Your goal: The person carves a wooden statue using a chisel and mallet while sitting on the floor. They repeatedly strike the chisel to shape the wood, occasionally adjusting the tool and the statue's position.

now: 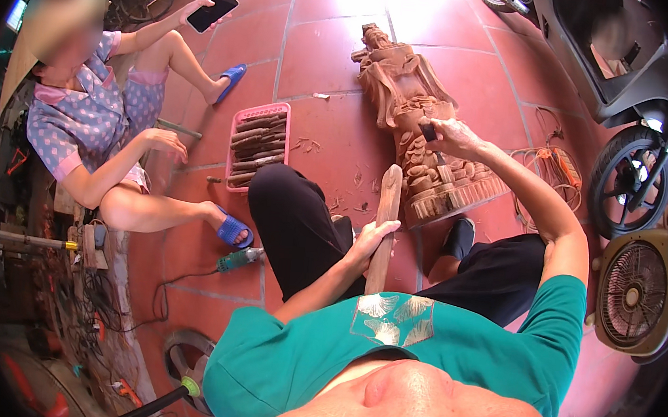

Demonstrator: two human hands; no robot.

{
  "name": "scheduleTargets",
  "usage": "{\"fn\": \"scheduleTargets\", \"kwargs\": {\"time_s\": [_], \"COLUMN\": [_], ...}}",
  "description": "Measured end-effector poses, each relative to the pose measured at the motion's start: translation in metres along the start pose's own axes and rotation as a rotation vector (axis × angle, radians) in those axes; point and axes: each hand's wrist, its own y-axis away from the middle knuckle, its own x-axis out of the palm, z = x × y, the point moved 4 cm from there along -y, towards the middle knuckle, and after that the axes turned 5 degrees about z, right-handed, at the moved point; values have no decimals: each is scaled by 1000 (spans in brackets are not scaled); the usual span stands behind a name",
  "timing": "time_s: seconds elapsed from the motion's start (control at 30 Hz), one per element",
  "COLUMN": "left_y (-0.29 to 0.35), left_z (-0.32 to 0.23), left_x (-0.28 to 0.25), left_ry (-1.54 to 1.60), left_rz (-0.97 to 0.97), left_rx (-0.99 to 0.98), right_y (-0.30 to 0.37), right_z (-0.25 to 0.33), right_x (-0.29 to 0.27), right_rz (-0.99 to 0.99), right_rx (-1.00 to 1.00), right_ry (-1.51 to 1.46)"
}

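Observation:
A carved wooden statue (397, 79) of a robed figure lies on the floor in front of me, its base toward me. My right hand (455, 138) is closed round a dark-handled brush (442, 167), whose pale bristle end is against the carving near the base. In my left hand (371, 239) is a long wooden mallet (389, 197), club-shaped, gripped near its lower part and held upright between my knees. Small wood chips (356, 179) lie on the tiles beside the statue.
A pink basket (286, 137) of carving chisels (256, 146) stands left. Beyond it sits a person (92, 108) holding a phone (212, 11). A green power tool (240, 259) with a cord lies nearby. Right are an orange cord (552, 168), a fan (635, 290) and a motorbike (630, 179).

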Motion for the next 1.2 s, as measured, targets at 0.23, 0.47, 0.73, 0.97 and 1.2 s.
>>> {"fn": "scheduleTargets", "kwargs": {"time_s": [0.23,0.47,0.73,0.97,1.2], "left_y": [-17,-20,-12,-13,-14], "left_z": [-6,-6,-12,-11,-9], "left_x": [-2,-4,0,-3,-3], "left_ry": [6,18,-3,-6,-22], "left_rz": [0,-11,-26,-25,-25], "left_rx": [-43,-25,-42,-23,-25], "right_y": [-13,-13,-19,-23,-22], "right_z": [-3,-11,-7,-8,-8], "right_x": [4,13,13,15,14], "right_rz": [-15,-17,-21,-16,-26], "right_rx": [-14,5,-14,-3,-21], "right_ry": [-3,-32,-70,-59,-60]}}
